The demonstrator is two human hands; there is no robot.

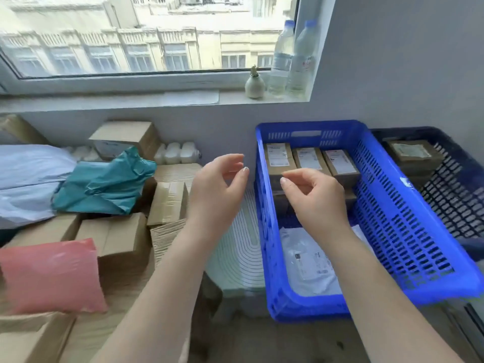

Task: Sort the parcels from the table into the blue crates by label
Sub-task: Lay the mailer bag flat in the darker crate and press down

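Between parcels: both hands [217, 184] [317, 197] empty, fingers loosely curled (over crate [392, 205]). Next: grab box [167, 203] left of fingers.

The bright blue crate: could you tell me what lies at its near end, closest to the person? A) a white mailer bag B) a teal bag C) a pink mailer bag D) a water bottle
A: a white mailer bag with a printed label lies on the floor of the bright blue crate at its near end, while small brown boxes fill the far end.
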